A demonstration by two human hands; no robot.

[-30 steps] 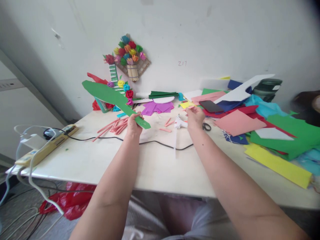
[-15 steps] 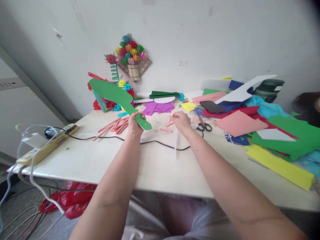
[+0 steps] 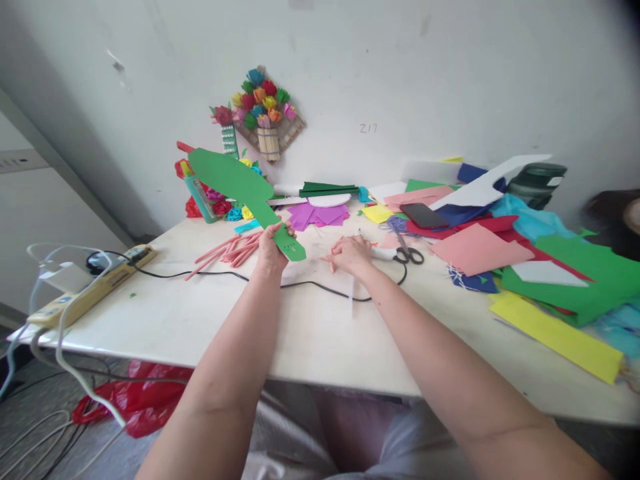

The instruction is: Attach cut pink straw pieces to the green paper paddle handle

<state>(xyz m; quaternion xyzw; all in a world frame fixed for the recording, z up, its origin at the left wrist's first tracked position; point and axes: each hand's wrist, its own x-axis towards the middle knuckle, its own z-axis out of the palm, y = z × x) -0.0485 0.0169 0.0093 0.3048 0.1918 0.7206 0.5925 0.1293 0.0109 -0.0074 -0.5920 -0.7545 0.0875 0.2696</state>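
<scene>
Head camera view, and from where I'm standing there's decent elbow room on the pale tabletop (image 3: 320, 343) between the hands and the near edge, with a black cord (image 3: 313, 283) snaking across. Sides are tighter: power strip (image 3: 107, 283) along the left edge, heap of coloured sheets (image 3: 480, 248) on the right, purple sheets (image 3: 317, 215) at the back near the wall (image 3: 425, 87). The green cutout (image 3: 237, 183) is in the left hand (image 3: 275, 248), fingers wrapped round its narrow end, a short stub poking out past them. Loose pink sticks (image 3: 243, 251) lie just beside that hand. Right hand (image 3: 353, 255) is low at the table, fingers bent in, tips right at some short pink pieces (image 3: 332, 264); can't tell if it's actually pinching one. Scissors (image 3: 411, 255) sit off to its right. The cutout's long axis runs diagonally, broad rounded end up and left toward the wall, narrow end down and right
</scene>
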